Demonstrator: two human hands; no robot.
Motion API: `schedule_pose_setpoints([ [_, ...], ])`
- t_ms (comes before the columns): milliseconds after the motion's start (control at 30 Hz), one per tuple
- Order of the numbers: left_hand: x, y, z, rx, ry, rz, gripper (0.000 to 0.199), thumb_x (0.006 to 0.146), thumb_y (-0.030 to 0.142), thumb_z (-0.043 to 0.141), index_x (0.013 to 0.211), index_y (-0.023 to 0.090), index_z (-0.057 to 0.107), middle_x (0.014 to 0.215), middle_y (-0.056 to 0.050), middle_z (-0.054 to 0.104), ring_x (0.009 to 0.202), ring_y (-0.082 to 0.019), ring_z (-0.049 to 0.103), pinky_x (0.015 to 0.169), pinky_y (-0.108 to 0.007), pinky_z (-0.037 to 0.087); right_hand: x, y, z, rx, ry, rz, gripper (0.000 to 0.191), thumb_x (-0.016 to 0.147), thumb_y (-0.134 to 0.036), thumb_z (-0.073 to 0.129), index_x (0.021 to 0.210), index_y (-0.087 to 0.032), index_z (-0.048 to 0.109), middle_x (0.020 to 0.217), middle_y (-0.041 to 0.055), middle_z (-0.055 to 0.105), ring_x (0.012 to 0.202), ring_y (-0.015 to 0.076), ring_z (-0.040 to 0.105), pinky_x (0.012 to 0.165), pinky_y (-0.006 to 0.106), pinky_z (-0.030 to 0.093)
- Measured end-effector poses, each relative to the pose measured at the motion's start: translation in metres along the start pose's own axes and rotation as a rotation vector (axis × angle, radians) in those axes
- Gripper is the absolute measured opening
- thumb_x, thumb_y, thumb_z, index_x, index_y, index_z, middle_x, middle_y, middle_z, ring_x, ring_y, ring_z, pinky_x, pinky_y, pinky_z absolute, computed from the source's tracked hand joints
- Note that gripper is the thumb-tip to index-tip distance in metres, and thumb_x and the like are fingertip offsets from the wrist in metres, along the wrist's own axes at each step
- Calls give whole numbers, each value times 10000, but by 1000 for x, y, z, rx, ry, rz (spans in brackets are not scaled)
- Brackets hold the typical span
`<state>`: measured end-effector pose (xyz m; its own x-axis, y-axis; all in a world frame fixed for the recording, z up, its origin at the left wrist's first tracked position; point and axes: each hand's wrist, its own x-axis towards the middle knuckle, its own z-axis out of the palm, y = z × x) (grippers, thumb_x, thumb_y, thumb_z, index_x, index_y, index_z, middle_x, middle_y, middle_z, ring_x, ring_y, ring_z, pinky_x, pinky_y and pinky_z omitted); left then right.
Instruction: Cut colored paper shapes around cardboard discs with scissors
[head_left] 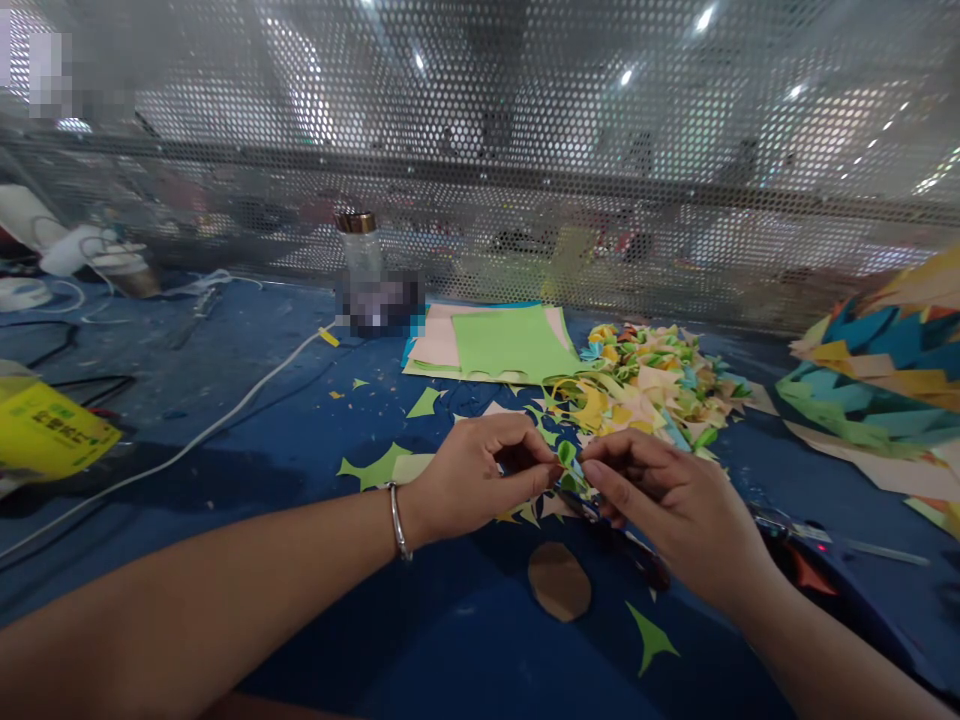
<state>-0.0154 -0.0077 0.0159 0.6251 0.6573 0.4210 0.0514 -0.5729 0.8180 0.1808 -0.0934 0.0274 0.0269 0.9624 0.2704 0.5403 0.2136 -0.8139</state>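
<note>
Between my two hands, near the middle of the view, is a small folded green paper piece [568, 456]. My left hand [499, 470], with a silver bangle at its wrist, pinches its left side between thumb and forefinger. On the other side, the thumb and fingers of my right hand [649, 490] close on the same piece. Green paper scraps [375, 468] lie by my left hand. Just below the hands a brown oval disc [559, 581] rests on the blue table [420, 650]. A dark tool, partly hidden by my right hand, lies beneath it.
Stacked paper sheets [514, 340] lie at the back, beside a heap of small folded papers [660, 385]. Layered paper pieces [885, 370] stand at the right. A lidded bottle [362, 255], a white cable [247, 398] and a yellow packet [52, 425] are leftward. Perforated metal panel [480, 130] behind.
</note>
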Motion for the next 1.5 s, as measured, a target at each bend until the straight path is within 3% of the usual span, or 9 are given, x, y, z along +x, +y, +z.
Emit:
schedule_pose_setpoints([
  [567,-2,-1,0,2,-50,-16,81,821,195,648,742,181,658,693,10,660,638,-91,579,618,-225,481,-1,-1,-2,-151,-29,-119,227,955,-377,578,827,-221,682,586,-17,640,504,129,596,481,239,466],
  [1233,-1,-2,1,65,-62,-30,69,806,179,643,738,186,642,659,27,626,604,-86,562,569,-196,443,1,0,-2,-131,-99,-85,262,959,-416,570,817,-225,680,579,-17,644,506,138,613,474,248,498],
  [1500,0,-5,2,-96,-48,-180,129,814,284,673,753,175,639,686,4,652,595,-95,573,560,-227,450,-3,9,-4,-34,-63,6,319,989,-508,583,1034,-221,714,619,-2,693,518,145,651,487,233,540],
])
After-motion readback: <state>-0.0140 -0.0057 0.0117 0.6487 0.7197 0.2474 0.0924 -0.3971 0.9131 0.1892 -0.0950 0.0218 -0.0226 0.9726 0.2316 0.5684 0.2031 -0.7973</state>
